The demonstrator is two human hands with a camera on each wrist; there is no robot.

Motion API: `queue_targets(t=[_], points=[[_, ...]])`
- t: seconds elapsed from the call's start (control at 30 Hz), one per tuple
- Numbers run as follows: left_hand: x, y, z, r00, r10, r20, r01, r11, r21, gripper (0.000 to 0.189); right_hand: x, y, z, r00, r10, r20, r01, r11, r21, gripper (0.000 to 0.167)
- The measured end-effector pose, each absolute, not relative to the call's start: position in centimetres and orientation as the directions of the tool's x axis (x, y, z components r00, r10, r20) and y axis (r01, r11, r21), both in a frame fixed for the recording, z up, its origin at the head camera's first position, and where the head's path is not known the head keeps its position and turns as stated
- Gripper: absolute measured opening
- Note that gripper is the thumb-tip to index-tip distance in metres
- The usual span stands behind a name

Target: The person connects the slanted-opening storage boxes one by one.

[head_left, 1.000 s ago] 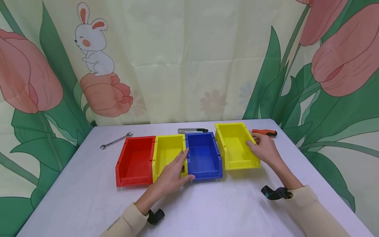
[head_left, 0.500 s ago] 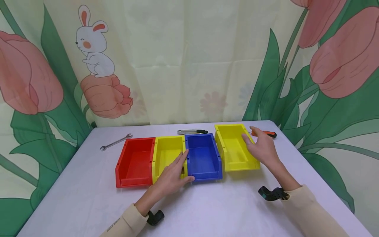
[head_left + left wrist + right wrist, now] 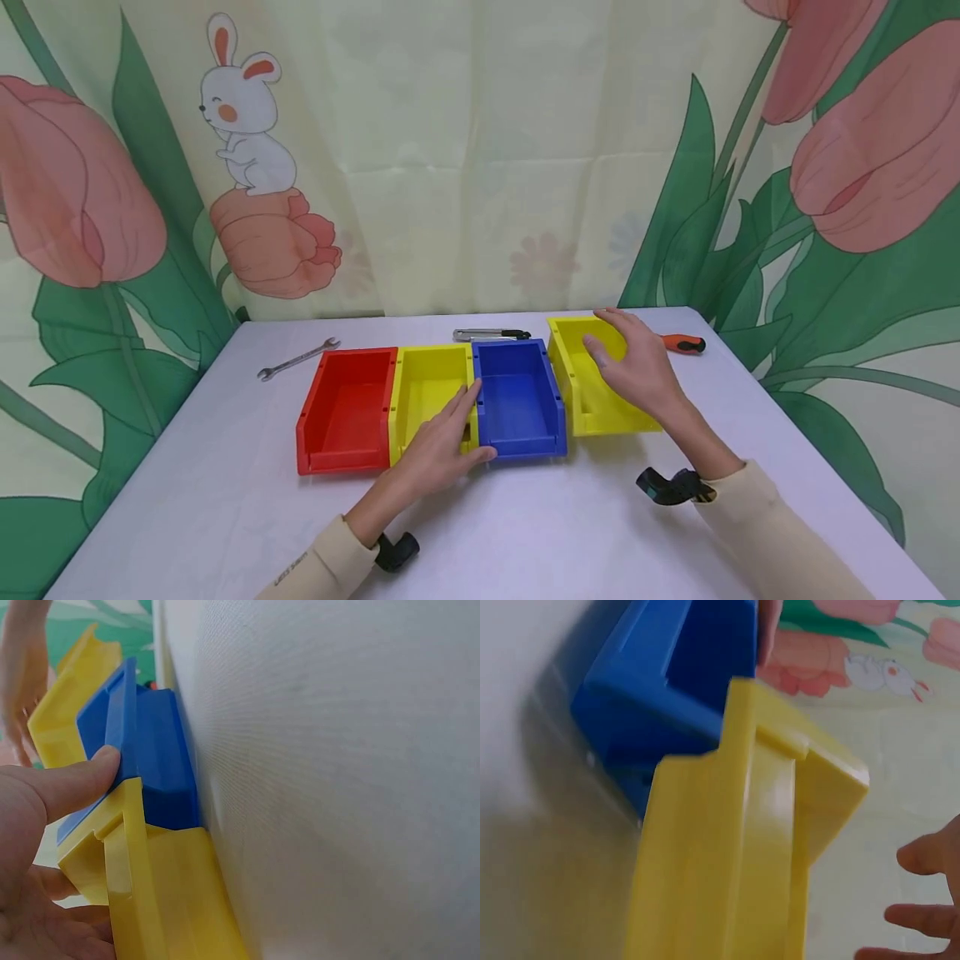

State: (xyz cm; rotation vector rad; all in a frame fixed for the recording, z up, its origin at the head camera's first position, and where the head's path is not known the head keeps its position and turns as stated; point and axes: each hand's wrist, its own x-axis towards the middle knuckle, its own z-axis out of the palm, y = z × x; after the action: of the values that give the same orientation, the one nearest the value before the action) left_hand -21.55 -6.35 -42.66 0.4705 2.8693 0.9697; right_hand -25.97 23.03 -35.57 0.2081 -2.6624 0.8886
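My left hand [image 3: 435, 450] rests across the joint between the left yellow bin [image 3: 423, 379] and the blue bin [image 3: 517, 408], fingers extended along their rims. In the left wrist view its thumb [image 3: 79, 784] touches the blue bin's front edge, while the other fingers are partly hidden behind the yellow one. My right hand [image 3: 637, 371] hovers over the right yellow bin [image 3: 611, 417] with fingers spread, holding nothing. That bin sits askew, its left side against the blue bin and a shadow beneath its front. In the right wrist view, fingers [image 3: 922, 855] appear apart from the yellow wall.
A red bin [image 3: 348, 408] adjoins the left yellow one. Behind the row lies a utility knife [image 3: 491, 335]. A wrench [image 3: 298, 360] lies at the back left, and an orange-handled screwdriver [image 3: 684, 344] at the back right, partly hidden by my right hand.
My right hand has let go of the right yellow bin's right wall and moved left over it, fingers opening. My left hand and the bins stay in place.
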Motion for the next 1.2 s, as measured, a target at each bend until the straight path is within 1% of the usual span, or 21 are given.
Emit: queue_targets(t=[0.1,0.23,0.37,0.57,0.8,1.2], points=[[-21.5,-6.3,-42.6,-0.949,0.314,0.032,0.270,0.754,0.598,0.105,-26.0,22.4,-35.5,-0.962,-0.096,0.256,-0.238,0.754,-0.612,0.054],[-21.5,-6.3,-42.6,-0.950,0.312,0.019,0.261,0.757,0.599,0.105,-26.5,22.0,-36.2,-0.982,-0.134,0.130,-0.187,0.713,-0.676,0.056],[-21.5,-6.3,-42.7,-0.950,0.311,0.006,0.252,0.756,0.604,0.104,-26.8,21.7,-37.0,-0.985,-0.154,0.075,-0.161,0.682,-0.714,0.057],[-21.5,-6.4,-42.8,-0.949,0.315,0.013,0.259,0.756,0.601,0.105,-27.2,21.6,-38.0,-0.984,-0.172,0.040,-0.140,0.618,-0.774,0.055],[-21.6,-6.4,-42.8,-0.946,0.323,0.032,0.277,0.752,0.598,0.105,-27.2,21.6,-38.0,-0.986,-0.168,0.010,-0.104,0.563,-0.820,0.053],[-21.5,-6.4,-42.7,-0.948,0.317,0.031,0.272,0.755,0.597,0.105,-27.2,21.3,-38.0,-0.985,-0.168,0.035,-0.131,0.605,-0.785,0.054]])
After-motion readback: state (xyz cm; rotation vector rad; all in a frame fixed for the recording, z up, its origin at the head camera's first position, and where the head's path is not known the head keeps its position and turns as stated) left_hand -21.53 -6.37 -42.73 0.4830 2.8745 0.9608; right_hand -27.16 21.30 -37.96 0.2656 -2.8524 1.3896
